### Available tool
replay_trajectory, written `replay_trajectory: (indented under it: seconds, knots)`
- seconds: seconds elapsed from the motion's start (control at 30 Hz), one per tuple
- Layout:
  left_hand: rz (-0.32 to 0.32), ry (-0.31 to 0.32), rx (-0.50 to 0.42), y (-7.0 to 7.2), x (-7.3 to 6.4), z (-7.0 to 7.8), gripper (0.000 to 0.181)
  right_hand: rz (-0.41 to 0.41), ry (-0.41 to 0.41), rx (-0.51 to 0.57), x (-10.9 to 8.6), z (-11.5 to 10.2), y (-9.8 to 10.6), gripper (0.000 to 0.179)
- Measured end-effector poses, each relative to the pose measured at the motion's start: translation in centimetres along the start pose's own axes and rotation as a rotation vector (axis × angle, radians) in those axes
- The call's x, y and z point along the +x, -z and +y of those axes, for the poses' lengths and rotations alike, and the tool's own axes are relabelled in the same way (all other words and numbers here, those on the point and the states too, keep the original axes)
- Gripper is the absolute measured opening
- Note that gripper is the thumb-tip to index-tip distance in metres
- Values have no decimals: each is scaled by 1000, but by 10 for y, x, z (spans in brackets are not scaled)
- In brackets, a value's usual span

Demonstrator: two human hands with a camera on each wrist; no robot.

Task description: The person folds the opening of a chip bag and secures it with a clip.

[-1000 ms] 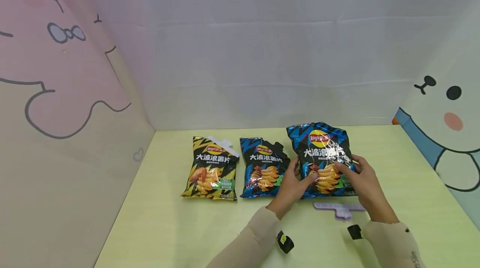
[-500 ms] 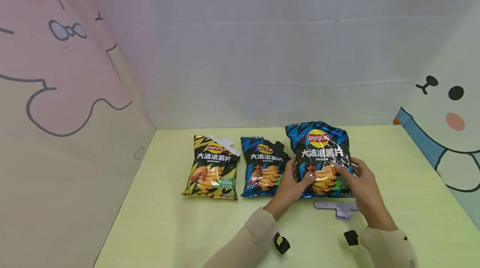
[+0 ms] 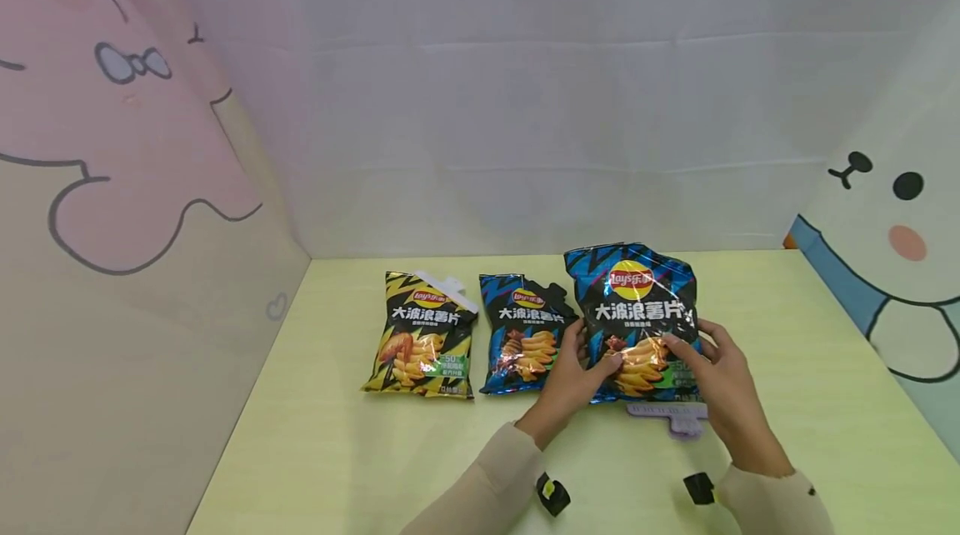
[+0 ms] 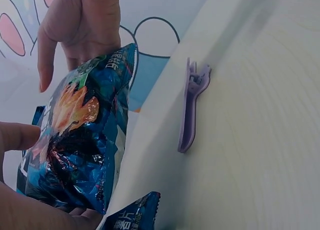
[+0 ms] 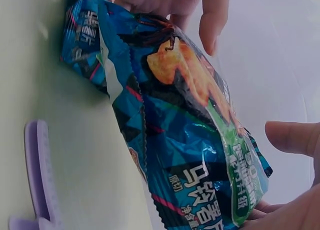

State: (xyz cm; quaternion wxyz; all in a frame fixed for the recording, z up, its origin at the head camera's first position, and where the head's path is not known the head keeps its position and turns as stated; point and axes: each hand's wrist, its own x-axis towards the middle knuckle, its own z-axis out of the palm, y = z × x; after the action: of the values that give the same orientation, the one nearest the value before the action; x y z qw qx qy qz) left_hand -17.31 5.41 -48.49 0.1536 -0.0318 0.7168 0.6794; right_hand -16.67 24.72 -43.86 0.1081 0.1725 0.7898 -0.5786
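Note:
Both hands hold a blue-and-black bag of potato chips (image 3: 637, 302) from its two sides, tilted up toward the head camera. My left hand (image 3: 566, 385) grips the left side, thumb in front and fingers partly hidden behind. On the opposite side my right hand (image 3: 735, 402) holds the bag, its thumb over the front and other fingers partly behind. A purple bag clip (image 3: 678, 418) lies on the table just below the bag. In the left wrist view, the purple clip (image 4: 190, 105) sits apart from the bag.
A smaller-looking blue chip bag (image 3: 525, 335) lies to the left, a black clip (image 3: 555, 299) on its top right corner. Farther left is a yellow-and-black chip bag (image 3: 423, 343) with a white clip (image 3: 450, 289). A pale wall (image 3: 555, 143) stands behind the table (image 3: 315, 452).
The held blue chip bag has shifted slightly left and nearer, and its lower edge now comes close to the purple clip. Both hands have moved with it.

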Motion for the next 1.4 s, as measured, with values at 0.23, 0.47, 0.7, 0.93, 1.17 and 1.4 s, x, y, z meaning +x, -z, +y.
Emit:
replay_trajectory:
  seconds: [0.23,0.47,0.7,0.93,1.17,1.4]
  knots:
    - [13,2,33,9,-9,2,74,-10,5,-31,-7,3,-8,83]
    - [30,-9,59,16,-16,1,71,-12,16,5,-13,10,-20,77]
    - [21,23,52,27,-25,0,73,-34,4,34,-18,10,-27,76]
    - [28,19,52,41,-34,-1,76,-54,41,82,-26,4,-36,71]
    - [24,12,40,52,-41,-4,79,-82,45,100,-31,5,-45,70]
    - [28,50,47,62,-50,-7,85,-105,51,87,-41,6,-54,69]
